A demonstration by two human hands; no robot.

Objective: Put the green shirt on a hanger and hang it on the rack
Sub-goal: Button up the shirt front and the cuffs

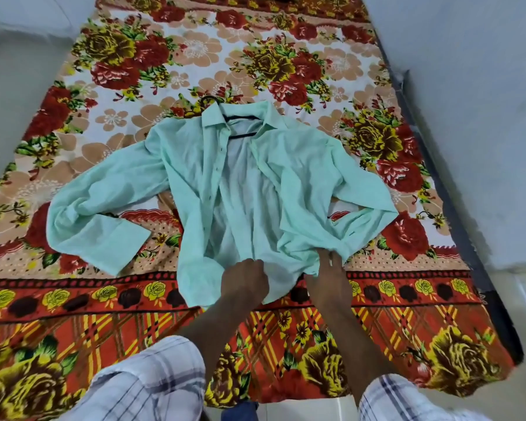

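Both hands: left hand [244, 279] fisted, right hand [325, 281] gripping green shirt [195, 177] hem.

Pale mint-green cloth shirt [195, 183]: thin, matt, creased, w/ small dark buttons. Thin black hanger [240, 117]: smooth, material unclear. Floral red-orange woven bedsheet [73, 314]: matt cloth. Checked white-blue cloth sleeves [146, 381]: matt.

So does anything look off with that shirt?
A little. The shirt lies unbuttoned and rumpled on the bedsheet, sleeves bent, hem bunched under both hands. The hanger is already inside the collar.
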